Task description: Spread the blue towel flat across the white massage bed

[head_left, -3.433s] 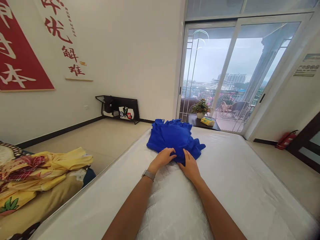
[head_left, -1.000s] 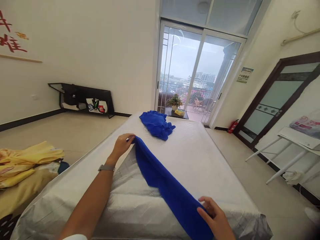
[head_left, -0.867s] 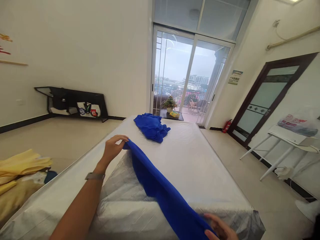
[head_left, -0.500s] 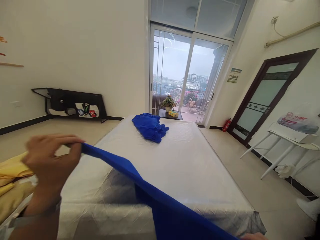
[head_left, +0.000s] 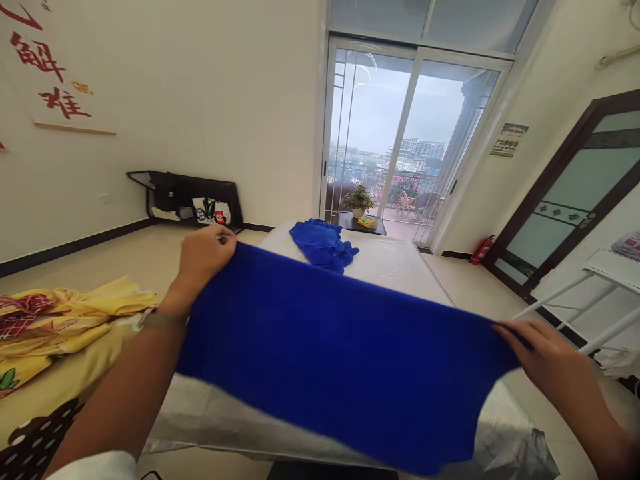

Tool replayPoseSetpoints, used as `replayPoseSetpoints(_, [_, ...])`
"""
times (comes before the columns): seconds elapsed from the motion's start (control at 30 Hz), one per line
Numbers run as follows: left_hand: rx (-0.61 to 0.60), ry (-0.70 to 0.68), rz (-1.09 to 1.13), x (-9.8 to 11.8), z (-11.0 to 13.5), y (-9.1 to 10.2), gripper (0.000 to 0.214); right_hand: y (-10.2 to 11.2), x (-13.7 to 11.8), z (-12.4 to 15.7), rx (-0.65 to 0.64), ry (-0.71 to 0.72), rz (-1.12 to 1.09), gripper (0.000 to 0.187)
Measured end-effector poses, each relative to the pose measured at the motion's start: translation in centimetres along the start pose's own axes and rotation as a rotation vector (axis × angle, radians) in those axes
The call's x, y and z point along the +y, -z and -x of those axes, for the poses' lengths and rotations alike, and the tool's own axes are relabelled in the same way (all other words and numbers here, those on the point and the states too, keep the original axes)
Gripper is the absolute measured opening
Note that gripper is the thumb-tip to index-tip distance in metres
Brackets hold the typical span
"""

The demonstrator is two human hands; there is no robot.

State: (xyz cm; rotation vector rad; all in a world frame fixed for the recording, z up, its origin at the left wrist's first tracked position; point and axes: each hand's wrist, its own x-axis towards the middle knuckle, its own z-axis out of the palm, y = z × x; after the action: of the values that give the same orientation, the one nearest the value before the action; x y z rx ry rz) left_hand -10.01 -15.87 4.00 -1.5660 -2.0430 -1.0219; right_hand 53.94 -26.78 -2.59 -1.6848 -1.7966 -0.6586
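A plain blue cloth [head_left: 340, 347] hangs stretched out between my hands, in front of a bed-sized surface under a pale, shiny cover [head_left: 395, 263]. My left hand [head_left: 205, 257] pinches its upper left corner. At the upper right corner, my right hand [head_left: 545, 350] grips it between thumb and fingers. The cloth's lower edge slants down to the right, with a curved notch below my right hand. Beyond it, a crumpled blue cloth [head_left: 323, 243] lies at the far end of the covered surface.
Yellow fabrics [head_left: 90, 307] lie heaped at the left. A black folded frame [head_left: 193, 197] leans by the wall. A small dark table [head_left: 345, 222] holds a potted plant [head_left: 359, 199] before the glass sliding door. White stools [head_left: 610, 280] and a fire extinguisher [head_left: 483, 250] stand right.
The cloth has gone from a narrow, twisted band to a spread sheet. My right hand has risen into view, my left hand has moved right and up, and the view has turned left.
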Motion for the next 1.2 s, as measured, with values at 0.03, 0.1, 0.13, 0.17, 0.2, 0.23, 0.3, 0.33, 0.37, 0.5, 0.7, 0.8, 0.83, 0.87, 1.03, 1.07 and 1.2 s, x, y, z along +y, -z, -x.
replayPoseSetpoints(0.03, [-0.036,0.001,0.012,0.4,-1.3,-0.4,0.028,-0.4,-0.1,-2.7,-0.016,0.039,0.011,0.072])
replayPoseSetpoints(0.1, [-0.05,0.032,0.082,1.1,-3.8,-0.7,0.028,-0.7,-0.5,-7.7,-0.016,0.036,0.045,0.069])
replayPoseSetpoints(0.13, [-0.034,0.065,0.137,1.4,-4.7,-0.5,0.028,-0.6,-0.7,-9.8,0.003,0.047,0.034,0.064])
replayPoseSetpoints(0.17, [-0.001,0.107,0.198,1.7,-5.3,-0.1,0.029,-0.4,-1.0,-11.5,0.043,0.062,0.02,0.06])
replayPoseSetpoints(0.2, [0.043,0.145,0.254,1.8,-5.6,0.4,0.03,-0.1,-1.2,-12.8,0.096,0.078,0.001,0.056])
replayPoseSetpoints(0.23, [0.093,0.169,0.295,1.7,-5.4,1.0,0.03,0.3,-1.5,-13.5,0.161,0.092,-0.016,0.054])
replayPoseSetpoints(0.3, [0.199,0.19,0.317,1.0,-3.9,1.9,0.029,0.9,-1.8,-13.3,0.285,0.084,-0.038,0.05])
replayPoseSetpoints(0.33, [0.233,0.192,0.305,0.4,-2.6,2.2,0.028,0.9,-1.9,-12.4,0.327,0.062,-0.048,0.049])
replayPoseSetpoints(0.37, [0.252,0.196,0.29,-0.5,-1.1,2.1,0.027,0.6,-2.0,-11.2,0.346,0.036,-0.066,0.048])
replayPoseSetpoints(0.5, [0.145,0.249,0.273,-5.1,6.2,-0.7,0.022,-3.6,-1.9,-3.9,0.143,-0.027,-0.257,0.054])
replayPoseSetpoints(0.7, [-0.389,0.212,0.299,-10.4,13.5,-7.2,0.025,-12.8,-2.6,4.9,-0.297,-0.159,-0.489,0.053])
replayPoseSetpoints(0.8, [-0.472,0.164,0.274,-11.1,14.9,-8.5,0.036,-14.6,-2.2,6.6,-0.359,-0.194,-0.461,0.049])
replayPoseSetpoints(0.83, [-0.473,0.144,0.26,-11.2,15.2,-8.7,0.039,-14.9,-1.9,6.9,-0.364,-0.203,-0.457,0.048])
replayPoseSetpoints(0.87, [-0.47,0.118,0.245,-11.1,15.4,-8.8,0.042,-15.0,-1.5,7.1,-0.368,-0.208,-0.458,0.048])
replayPoseSetpoints(1.03, [-0.494,0.045,0.167,-10.3,16.6,-8.7,0.045,-15.1,0.8,7.9,-0.372,-0.183,-0.444,0.049])
replayPoseSetpoints(1.07, [-0.494,0.047,0.15,-10.1,17.0,-8.7,0.045,-15.0,1.1,8.1,-0.369,-0.188,-0.431,0.049])
replayPoseSetpoints(1.2, [-0.483,0.025,0.097,-9.8,18.8,-8.3,0.044,-14.7,1.9,8.5,-0.366,-0.212,-0.37,0.052])
